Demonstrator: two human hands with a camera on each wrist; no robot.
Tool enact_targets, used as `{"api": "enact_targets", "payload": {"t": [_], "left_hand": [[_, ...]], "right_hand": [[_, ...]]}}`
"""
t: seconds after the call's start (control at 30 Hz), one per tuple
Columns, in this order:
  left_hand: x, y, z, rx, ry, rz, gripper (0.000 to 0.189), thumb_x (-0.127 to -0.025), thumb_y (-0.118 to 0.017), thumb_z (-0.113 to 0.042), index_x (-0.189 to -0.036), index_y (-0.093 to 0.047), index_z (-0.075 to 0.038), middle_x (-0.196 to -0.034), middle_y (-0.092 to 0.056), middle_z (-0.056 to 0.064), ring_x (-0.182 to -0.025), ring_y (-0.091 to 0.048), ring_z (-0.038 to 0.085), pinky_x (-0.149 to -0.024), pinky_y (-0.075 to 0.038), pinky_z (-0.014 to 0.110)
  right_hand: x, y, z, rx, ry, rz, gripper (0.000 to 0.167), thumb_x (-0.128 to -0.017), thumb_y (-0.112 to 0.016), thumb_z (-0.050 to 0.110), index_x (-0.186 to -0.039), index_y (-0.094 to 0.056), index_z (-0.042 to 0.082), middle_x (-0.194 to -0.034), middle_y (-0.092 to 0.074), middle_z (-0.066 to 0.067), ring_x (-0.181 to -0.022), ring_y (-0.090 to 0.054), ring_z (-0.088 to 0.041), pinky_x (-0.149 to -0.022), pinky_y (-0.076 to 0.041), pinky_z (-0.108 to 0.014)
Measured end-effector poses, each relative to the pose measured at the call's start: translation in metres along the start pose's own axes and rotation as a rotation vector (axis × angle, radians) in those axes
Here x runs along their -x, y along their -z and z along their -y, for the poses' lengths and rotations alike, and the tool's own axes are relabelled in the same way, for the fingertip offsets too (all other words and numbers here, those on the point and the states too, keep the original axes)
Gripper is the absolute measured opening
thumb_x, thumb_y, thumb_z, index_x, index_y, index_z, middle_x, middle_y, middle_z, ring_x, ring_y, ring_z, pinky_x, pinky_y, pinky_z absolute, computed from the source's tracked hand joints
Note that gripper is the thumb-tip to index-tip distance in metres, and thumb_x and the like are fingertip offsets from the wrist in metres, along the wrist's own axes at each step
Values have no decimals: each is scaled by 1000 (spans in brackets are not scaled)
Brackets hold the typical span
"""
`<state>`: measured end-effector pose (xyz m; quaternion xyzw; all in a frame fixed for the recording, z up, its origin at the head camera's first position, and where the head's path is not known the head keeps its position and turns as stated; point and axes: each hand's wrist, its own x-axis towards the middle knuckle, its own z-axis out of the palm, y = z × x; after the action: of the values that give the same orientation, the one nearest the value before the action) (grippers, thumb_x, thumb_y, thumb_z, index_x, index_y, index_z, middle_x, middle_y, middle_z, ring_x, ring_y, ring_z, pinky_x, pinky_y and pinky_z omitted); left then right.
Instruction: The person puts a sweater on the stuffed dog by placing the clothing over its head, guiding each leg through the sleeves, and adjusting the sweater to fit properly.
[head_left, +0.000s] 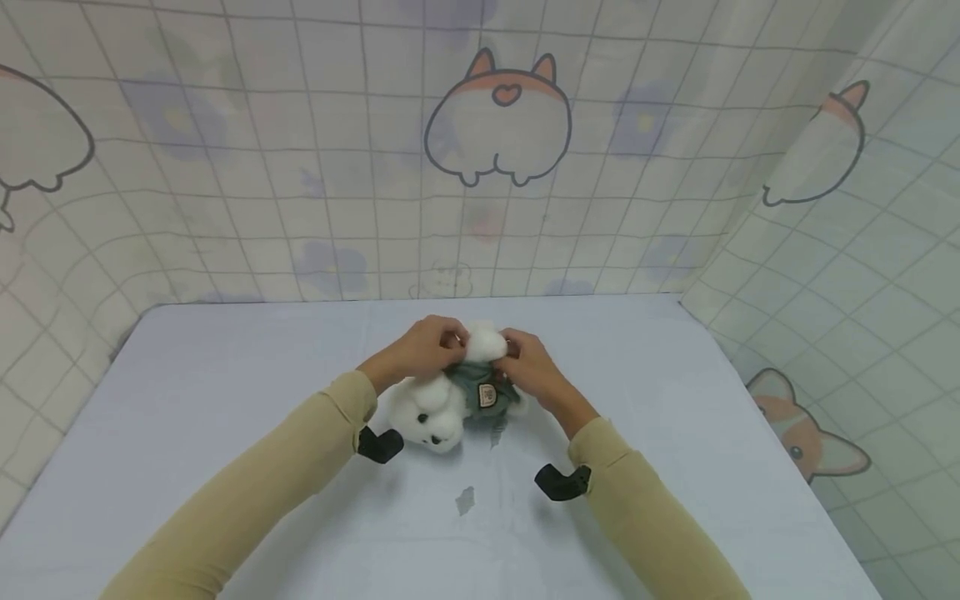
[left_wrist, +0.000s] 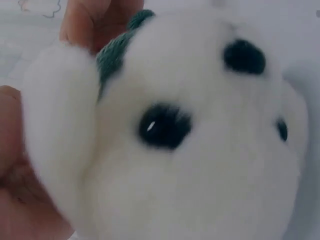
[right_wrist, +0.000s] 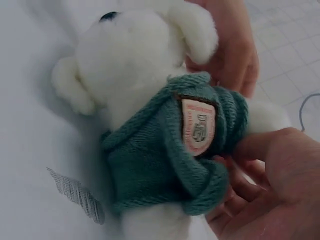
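Observation:
A white plush dog [head_left: 423,417] in a green knitted sweater [right_wrist: 145,165] lies on its side on the table, head to the left. Its black eyes and nose face the left wrist camera. My left hand [head_left: 420,348] reaches over behind the head and pinches the sweater near the raised foreleg [head_left: 487,343]; its fingertips are partly hidden. From the other side, my right hand [head_left: 534,367] holds the sweater's edge between thumb and curled fingers, beside the sewn-on badge [right_wrist: 199,127].
The white table [head_left: 315,533] bears small grey printed marks [head_left: 465,501] in front of the toy. A curtain [head_left: 337,167] with a grid and cartoon corgis hangs behind and at both sides. Black wrist mounts [head_left: 562,482] stick out under the sleeves.

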<state>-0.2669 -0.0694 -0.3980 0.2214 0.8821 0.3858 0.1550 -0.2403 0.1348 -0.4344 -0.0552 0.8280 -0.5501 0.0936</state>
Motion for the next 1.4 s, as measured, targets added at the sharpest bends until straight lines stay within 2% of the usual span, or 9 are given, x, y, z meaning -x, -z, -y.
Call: {"api": "enact_targets", "payload": {"t": [0.17, 0.4, 0.5, 0.77, 0.9, 1.03, 1.27, 1.33, 1.4], "left_hand": [[-2, 3, -7, 130, -21, -101, 20, -96, -55, -12, -113, -63, -9, -86, -63, 6, -73, -58, 14, -69, -49, 25], [-1, 2, -10, 326, -18, -191, 21, -99, -50, -9, -118, -57, -6, -90, -60, 9, -77, -63, 21, -73, -55, 31], [-2, -3, -5, 308, 6, -195, 21, -101, -48, -12, -120, -56, -8, -94, -60, 9, -81, -64, 20, -76, -55, 30], [-5, -10, 6, 153, 13, -118, 32, -97, -47, -18, -128, -54, -13, -120, -62, 10, -100, -60, 21, -87, -50, 36], [-4, -9, 9, 114, 21, -95, 35, -95, -53, -20, -130, -55, -13, -121, -61, 8, -102, -58, 22, -84, -49, 35], [-4, -8, 12, 50, 4, -105, 34, -95, -59, -28, -127, -58, -16, -115, -63, 4, -102, -58, 20, -82, -50, 33], [-1, -6, 21, 67, -20, -128, 37, -95, -58, -42, -123, -62, -18, -115, -65, 2, -107, -59, 20, -94, -49, 40], [1, -5, 24, 85, -16, -97, 42, -94, -58, -46, -125, -60, -19, -120, -63, 2, -112, -58, 20, -98, -47, 42], [4, -3, 27, 94, -9, -54, 51, -91, -61, -50, -130, -56, -18, -127, -60, 2, -118, -55, 22, -102, -44, 45]], "right_hand": [[-2, -5, 3, -88, 43, -131, 28, -92, -56, 3, -120, -59, 3, -110, -67, -18, -79, -60, -12, -70, -51, -24], [-3, -12, 12, -539, -46, -224, 32, -93, -51, -2, -125, -54, 0, -104, -64, -6, -69, -58, -9, -59, -50, -18], [-3, -13, 13, -669, -63, -238, 29, -95, -51, 1, -124, -53, 3, -96, -61, 3, -68, -56, -7, -57, -49, -16], [0, -15, 14, -878, 19, -267, 15, -99, -50, 6, -112, -56, 7, -79, -57, 6, -65, -46, -5, -55, -37, -15], [-1, -15, 13, -779, 5, -244, 16, -98, -54, 10, -113, -58, 7, -82, -56, 6, -69, -48, -6, -57, -39, -15], [0, -9, 12, -510, 2, -238, 20, -98, -56, 16, -117, -59, 9, -92, -58, 4, -79, -52, -11, -64, -44, -19], [0, 10, 5, -183, 127, -287, 30, -94, -64, 29, -119, -61, 13, -119, -60, -2, -110, -54, -18, -88, -47, -33], [-1, 16, 4, -97, 173, -250, 37, -90, -68, 32, -122, -60, 16, -130, -58, -1, -124, -48, -19, -100, -43, -41], [-4, 22, 4, 33, 191, -154, 50, -86, -73, 35, -131, -55, 20, -141, -51, 1, -132, -44, -20, -107, -38, -47]]}}
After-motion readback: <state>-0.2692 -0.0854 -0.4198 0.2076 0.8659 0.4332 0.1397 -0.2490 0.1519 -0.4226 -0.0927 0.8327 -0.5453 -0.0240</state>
